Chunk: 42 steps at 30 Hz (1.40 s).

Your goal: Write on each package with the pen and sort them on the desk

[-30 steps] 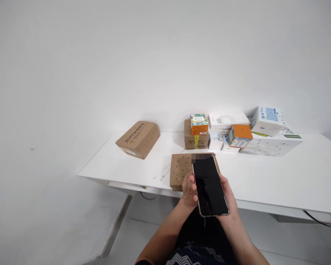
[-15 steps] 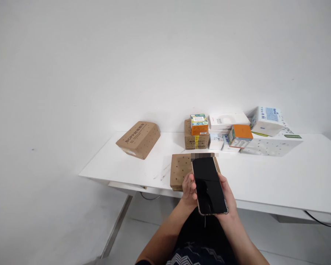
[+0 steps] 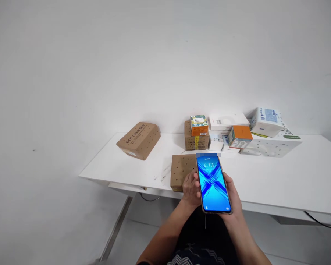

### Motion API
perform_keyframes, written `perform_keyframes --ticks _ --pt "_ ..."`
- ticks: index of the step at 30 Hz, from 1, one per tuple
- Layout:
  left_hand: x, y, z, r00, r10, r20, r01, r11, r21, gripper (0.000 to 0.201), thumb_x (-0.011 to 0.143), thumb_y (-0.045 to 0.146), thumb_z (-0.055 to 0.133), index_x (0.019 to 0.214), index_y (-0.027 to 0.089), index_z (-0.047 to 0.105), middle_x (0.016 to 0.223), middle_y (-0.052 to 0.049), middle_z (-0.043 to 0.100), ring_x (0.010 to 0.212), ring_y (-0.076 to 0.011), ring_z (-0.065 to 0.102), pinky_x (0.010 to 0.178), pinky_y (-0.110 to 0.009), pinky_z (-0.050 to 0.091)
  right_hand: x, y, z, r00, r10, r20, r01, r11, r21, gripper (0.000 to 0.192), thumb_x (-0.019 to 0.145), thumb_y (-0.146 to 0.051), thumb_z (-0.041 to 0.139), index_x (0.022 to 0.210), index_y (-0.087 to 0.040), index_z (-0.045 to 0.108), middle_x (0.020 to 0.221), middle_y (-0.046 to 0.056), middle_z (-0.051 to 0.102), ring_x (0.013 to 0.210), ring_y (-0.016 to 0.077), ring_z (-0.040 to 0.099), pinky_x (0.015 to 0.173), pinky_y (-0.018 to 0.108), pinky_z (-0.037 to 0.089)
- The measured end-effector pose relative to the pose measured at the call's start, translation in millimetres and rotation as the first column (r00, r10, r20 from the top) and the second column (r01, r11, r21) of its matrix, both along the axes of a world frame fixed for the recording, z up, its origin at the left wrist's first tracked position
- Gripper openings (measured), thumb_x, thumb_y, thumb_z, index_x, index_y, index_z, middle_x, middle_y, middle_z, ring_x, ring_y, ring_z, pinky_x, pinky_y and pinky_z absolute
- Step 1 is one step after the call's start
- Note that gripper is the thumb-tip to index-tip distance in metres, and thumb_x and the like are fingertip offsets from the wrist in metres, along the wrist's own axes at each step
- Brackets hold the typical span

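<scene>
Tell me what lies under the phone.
Under the phone: both hands, left hand and right hand, gripping its edges. Beyond it, a brown box on the white table; the box's right part is covered.

Bare forearms, no sleeves; dark garment with white zigzag pattern at lower frame edge.

We see the phone before the near box on the table; at ten o'clock lies another box, at one o'clock the stacked boxes.
</scene>
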<state>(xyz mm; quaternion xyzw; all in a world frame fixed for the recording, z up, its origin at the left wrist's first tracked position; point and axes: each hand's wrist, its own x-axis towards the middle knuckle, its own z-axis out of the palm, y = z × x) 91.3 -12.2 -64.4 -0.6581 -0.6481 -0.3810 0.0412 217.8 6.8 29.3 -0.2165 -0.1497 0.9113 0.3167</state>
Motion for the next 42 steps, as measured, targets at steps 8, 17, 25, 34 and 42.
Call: perform_keyframes --ticks 8,17,25,34,42 --pt "3 -13 46.6 0.941 -0.042 -0.335 0.042 0.999 -0.007 0.041 0.083 0.047 0.059 0.114 0.020 0.059 0.116 -0.009 0.062 0.114 -0.0258 0.053 0.094 -0.039 0.045 72 28 -16.1 0.645 -0.617 0.451 0.347 0.762 0.547 0.058 0.081 -0.058 0.046 0.127 -0.024 0.053 0.116 0.010 0.065 0.094 0.0266 0.065 0.079 0.043 0.052" --pt "3 -14 44.4 0.936 -0.041 -0.349 0.031 0.999 -0.035 0.039 0.083 0.041 0.061 0.116 0.020 0.058 0.117 -0.009 0.062 0.114 -0.0253 0.053 0.093 -0.039 0.046 101 67 -102.7 -0.388 -0.757 0.525 -0.594 0.641 0.486 0.052 0.087 -0.048 0.040 0.128 -0.019 0.055 0.124 0.021 0.052 0.105 0.0382 0.051 0.084 0.056 0.041" --pt "-5 -7 49.3 0.947 -0.097 -0.305 0.092 0.995 -0.031 0.036 0.083 0.038 0.060 0.115 0.021 0.059 0.116 -0.010 0.063 0.112 -0.0273 0.056 0.093 -0.042 0.047 94 71 -125.0 -0.379 -0.797 0.470 -0.653 0.590 0.475 0.058 0.084 -0.056 0.044 0.122 -0.016 0.059 0.134 0.023 0.045 0.124 0.0457 0.036 0.092 0.063 0.034" --pt "-70 -24 43.8 0.888 0.391 0.241 -0.420 0.904 0.080 0.045 0.088 0.040 0.050 0.126 0.017 0.050 0.129 -0.017 0.054 0.125 -0.0292 0.047 0.104 -0.050 0.039 58 40 -71.3 0.578 -0.460 0.674 -0.355 0.602 0.716 0.053 0.086 -0.051 0.052 0.132 -0.026 0.051 0.134 0.007 0.055 0.125 0.0281 0.046 0.107 0.048 0.032" --pt "-81 -40 46.7 0.671 0.353 0.652 -0.156 0.927 -0.341 0.050 0.088 0.054 0.043 0.121 0.019 0.058 0.124 -0.010 0.062 0.118 -0.0259 0.055 0.101 -0.040 0.044 36 25 -58.8 0.696 -0.479 0.535 -0.175 0.609 0.773 0.068 0.078 -0.038 0.067 0.141 -0.030 0.041 0.145 0.005 0.044 0.131 0.0277 0.039 0.109 0.048 0.031"
